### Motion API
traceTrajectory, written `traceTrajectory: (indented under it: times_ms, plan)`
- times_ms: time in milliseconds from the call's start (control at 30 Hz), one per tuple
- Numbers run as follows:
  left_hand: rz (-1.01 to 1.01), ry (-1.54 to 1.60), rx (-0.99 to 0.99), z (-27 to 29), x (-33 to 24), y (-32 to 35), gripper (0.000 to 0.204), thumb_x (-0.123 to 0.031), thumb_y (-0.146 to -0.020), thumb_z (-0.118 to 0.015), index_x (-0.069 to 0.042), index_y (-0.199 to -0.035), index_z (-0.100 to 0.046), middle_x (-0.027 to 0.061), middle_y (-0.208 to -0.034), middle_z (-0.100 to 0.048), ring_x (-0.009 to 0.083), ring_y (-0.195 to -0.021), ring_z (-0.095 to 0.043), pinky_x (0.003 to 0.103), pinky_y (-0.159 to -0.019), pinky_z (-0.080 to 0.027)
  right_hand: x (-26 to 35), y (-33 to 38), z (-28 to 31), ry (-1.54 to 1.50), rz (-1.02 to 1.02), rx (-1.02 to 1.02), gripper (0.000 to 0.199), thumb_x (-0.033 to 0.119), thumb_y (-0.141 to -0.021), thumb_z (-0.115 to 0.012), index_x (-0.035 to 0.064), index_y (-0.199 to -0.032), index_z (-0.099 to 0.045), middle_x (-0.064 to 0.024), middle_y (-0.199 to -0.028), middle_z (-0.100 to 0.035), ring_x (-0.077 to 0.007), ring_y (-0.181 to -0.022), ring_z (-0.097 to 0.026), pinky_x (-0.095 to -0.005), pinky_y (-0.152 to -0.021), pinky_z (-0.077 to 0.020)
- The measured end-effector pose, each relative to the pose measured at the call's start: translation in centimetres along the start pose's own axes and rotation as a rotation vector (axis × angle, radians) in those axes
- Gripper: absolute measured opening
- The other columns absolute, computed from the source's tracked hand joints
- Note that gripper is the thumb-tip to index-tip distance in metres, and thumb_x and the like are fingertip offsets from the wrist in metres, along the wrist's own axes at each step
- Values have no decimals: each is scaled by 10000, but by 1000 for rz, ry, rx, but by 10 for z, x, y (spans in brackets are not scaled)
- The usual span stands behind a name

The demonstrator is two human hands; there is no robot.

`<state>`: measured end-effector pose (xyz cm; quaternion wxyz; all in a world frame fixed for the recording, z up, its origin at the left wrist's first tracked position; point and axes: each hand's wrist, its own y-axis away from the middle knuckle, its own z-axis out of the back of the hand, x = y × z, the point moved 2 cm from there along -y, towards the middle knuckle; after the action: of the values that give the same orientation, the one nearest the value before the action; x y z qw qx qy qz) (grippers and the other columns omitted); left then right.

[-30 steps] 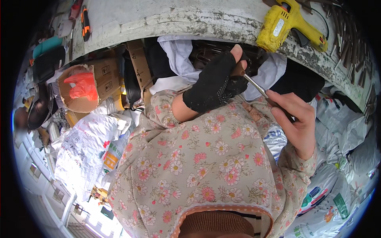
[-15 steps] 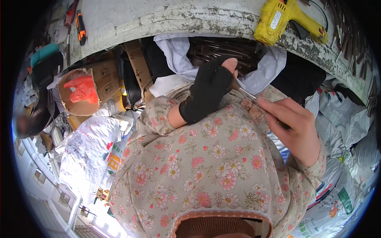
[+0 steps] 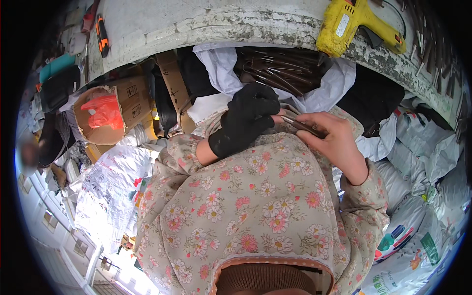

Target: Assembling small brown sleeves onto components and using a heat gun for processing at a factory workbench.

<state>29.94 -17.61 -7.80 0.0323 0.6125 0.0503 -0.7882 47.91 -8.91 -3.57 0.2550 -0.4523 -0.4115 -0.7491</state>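
My left hand (image 3: 248, 118) wears a black fingerless glove and is curled closed in front of my lap. Whatever lies inside its fingers is hidden. Bare and pinched, my right hand (image 3: 334, 140) grips a slim dark-brown stick with a metal tip (image 3: 306, 129). That tip points left and meets, or nearly meets, the bare fingertip of my left hand. Beyond both hands, a white sack (image 3: 330, 88) hangs open below the table edge. Many similar brown sticks with metal ends (image 3: 280, 69) lie in it.
A worn white table (image 3: 196, 24) curves across the far side. On it are a yellow glue gun (image 3: 339, 29), an orange-black utility knife (image 3: 102, 37) and more brown sticks (image 3: 432, 49). A cardboard box (image 3: 132, 101) with a red plastic bag stands left; plastic sacks (image 3: 418, 236) lie right.
My left hand has moved down and left, its thumb no longer raised. My right hand has shifted left, its dark stick now more visible. The sticks in the sack show more.
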Motion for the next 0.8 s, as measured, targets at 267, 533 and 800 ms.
traceTrajectory:
  times_ms: [267, 533, 800]
  plan:
    - [-274, -393, -12, 0, -14, -14, 246, -178, -572, -754, -142, -774, -618, 38, -819, -562, 263, -787, -541, 368, -674, -421, -74, -60, -2, 363, 220, -301, 251, 83, -740, -629, 59, -989, -614, -100, -863, -595, -274, -727, -586, -318, -651, -472]
    - [-288, -415, -271, 31, -17, -50, 182, -30, -648, -713, -71, -805, -631, 97, -870, -585, 254, -818, -566, 319, -689, -457, -99, -109, -38, 708, 442, -249, 378, 38, -716, -564, 114, -1085, -586, -74, -1173, -529, -284, -1097, -452, -389, -863, -378]
    - [-252, -1004, -313, 74, -14, -199, 198, -143, -794, -582, -84, -980, -616, 76, -965, -598, 251, -892, -584, 363, -736, -464, -65, -45, 3, 219, 151, -190, 222, 39, -742, -607, 64, -957, -654, -89, -854, -648, -246, -794, -600, -326, -707, -458]
